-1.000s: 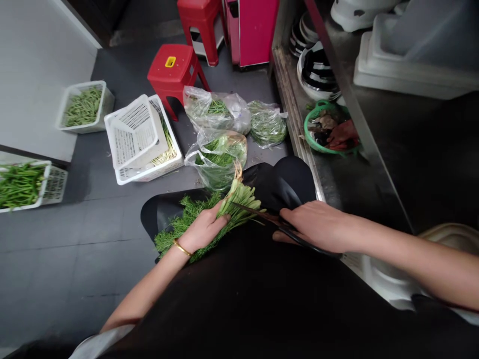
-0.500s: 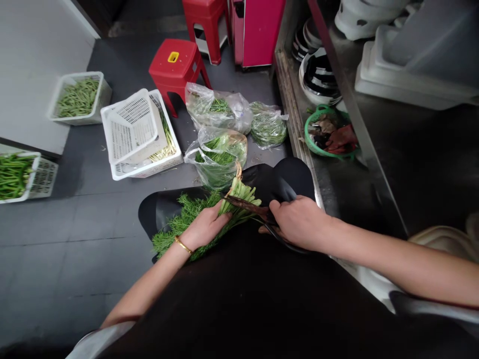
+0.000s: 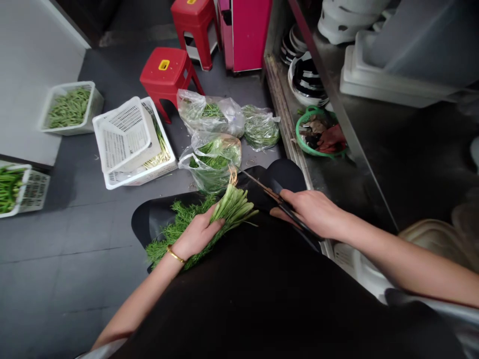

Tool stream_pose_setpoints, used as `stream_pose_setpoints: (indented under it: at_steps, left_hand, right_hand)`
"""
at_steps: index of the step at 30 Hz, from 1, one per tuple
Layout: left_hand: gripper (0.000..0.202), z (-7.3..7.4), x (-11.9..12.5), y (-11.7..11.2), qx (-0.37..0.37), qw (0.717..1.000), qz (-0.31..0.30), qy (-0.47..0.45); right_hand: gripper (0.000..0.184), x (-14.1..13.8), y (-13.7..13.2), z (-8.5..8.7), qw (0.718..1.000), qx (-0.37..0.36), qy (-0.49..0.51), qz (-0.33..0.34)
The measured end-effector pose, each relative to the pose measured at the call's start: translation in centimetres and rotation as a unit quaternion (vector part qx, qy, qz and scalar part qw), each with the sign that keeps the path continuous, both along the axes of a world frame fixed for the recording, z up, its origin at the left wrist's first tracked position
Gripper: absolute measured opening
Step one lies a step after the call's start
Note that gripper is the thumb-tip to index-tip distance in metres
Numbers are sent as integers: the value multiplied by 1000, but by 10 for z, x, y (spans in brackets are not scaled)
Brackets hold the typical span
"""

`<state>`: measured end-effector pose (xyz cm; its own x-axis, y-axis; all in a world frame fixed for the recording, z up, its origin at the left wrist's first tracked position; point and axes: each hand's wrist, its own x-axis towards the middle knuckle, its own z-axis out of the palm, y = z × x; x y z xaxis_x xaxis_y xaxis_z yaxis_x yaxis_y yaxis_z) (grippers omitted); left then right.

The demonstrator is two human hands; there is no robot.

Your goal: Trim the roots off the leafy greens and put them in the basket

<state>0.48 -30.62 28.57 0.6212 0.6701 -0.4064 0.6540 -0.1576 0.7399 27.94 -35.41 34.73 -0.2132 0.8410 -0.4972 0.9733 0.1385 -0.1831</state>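
Note:
My left hand is closed round a bunch of feathery green herbs, its cut stalk ends pointing up and right over my black apron. A gold bangle sits on that wrist. My right hand grips a pair of dark scissors, whose blades point up-left, just right of the stalk ends and clear of them. A tan tie or root strand hangs at the bunch's tip.
Clear bags of greens lie on the grey floor ahead. White baskets with green beans stand left. Red stools and a pink cabinet stand at the back. A steel shelf on the right holds a green basket and bowls.
The scissors were across the stalk ends half a second ago; now my right hand has drawn them up and to the right, off the bunch. My left hand keeps its hold.

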Motion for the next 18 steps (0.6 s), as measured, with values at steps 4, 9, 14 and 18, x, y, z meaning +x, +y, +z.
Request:
stream_pose_setpoints:
  at_steps: [4, 9, 14, 18]
  left_hand:
    - [49, 5, 2, -3, 26, 999, -18, 17]
    - [57, 9, 7, -8, 77, 994, -40, 60]
    - [61, 11, 8, -11, 106, 990, -47, 86]
    - [61, 12, 10, -13, 116, 983, -54, 133]
  right_hand:
    - [44, 17, -10, 4, 995, -73, 67, 10]
    - [45, 16, -13, 4, 992, -87, 86, 21]
    - [47, 13, -10, 3, 992, -75, 91, 36]
    - [54, 12, -10, 4, 996, -61, 26, 55]
